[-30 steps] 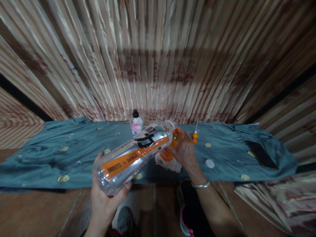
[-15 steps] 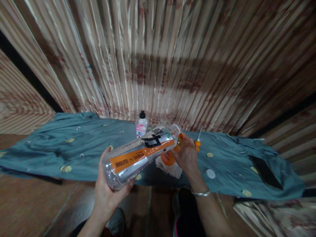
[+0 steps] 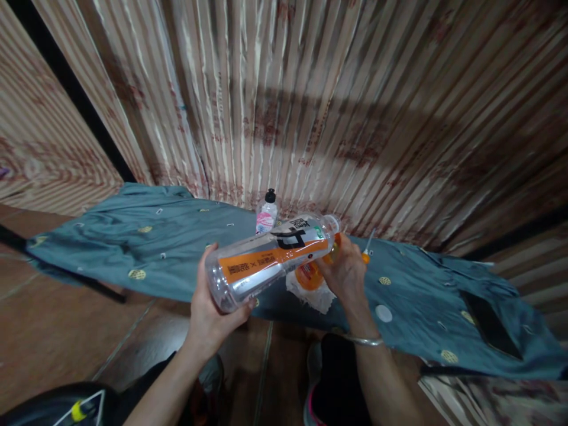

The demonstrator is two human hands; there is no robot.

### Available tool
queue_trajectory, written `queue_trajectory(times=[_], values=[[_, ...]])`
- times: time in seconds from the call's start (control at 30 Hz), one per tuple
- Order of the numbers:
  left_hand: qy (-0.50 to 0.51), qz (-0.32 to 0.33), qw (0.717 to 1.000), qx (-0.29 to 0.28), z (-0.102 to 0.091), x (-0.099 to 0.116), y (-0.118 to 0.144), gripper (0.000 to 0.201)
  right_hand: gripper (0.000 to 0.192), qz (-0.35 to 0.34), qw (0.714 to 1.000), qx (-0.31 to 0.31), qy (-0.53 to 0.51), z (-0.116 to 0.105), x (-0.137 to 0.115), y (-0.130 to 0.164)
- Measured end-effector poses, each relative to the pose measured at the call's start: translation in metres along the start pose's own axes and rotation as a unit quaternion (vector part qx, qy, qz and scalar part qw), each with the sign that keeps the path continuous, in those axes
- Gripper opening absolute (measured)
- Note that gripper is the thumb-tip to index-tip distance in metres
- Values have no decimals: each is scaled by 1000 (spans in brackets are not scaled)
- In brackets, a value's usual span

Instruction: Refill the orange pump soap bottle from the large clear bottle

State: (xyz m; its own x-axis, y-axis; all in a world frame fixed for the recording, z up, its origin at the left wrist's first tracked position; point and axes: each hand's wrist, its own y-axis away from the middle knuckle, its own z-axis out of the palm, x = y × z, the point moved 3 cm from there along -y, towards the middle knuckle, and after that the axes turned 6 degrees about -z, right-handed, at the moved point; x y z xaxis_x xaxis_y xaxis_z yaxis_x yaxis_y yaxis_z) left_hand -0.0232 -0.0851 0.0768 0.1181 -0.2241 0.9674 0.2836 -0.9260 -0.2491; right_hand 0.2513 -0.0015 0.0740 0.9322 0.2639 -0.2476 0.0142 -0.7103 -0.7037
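Bottle [image 3: 270, 260] base in left hand [image 3: 213, 307], neck at right fingers [image 3: 338, 260].

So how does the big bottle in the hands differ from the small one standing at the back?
The big bottle is much larger and lies tilted in the air between the left hand and right hand; the small bottle stands upright on the teal cloth. The big bottle bears an orange label, the small bottle a pink one with a black cap. Both look like clear plastic.
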Motion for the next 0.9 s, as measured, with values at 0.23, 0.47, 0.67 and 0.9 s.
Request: queue_trajectory(times=[0.23, 0.47, 0.67, 0.9], values=[[-2, -22, 1000, 6, 4, 3, 0, 112, 62, -16, 1000, 9, 9, 1, 3, 0], [-6, -25, 1000, -18, 7, 3, 1, 115, 68, -10, 1000, 13, 15, 3, 6, 1], [2, -9, 1000, -22, 9, 0, 1, 114, 71, -11, 1000, 0, 14, 3, 10, 0], [7, -5, 1000, -17, 11, 1, 1, 112, 64, 2, 1000, -3, 19, 4, 10, -1]])
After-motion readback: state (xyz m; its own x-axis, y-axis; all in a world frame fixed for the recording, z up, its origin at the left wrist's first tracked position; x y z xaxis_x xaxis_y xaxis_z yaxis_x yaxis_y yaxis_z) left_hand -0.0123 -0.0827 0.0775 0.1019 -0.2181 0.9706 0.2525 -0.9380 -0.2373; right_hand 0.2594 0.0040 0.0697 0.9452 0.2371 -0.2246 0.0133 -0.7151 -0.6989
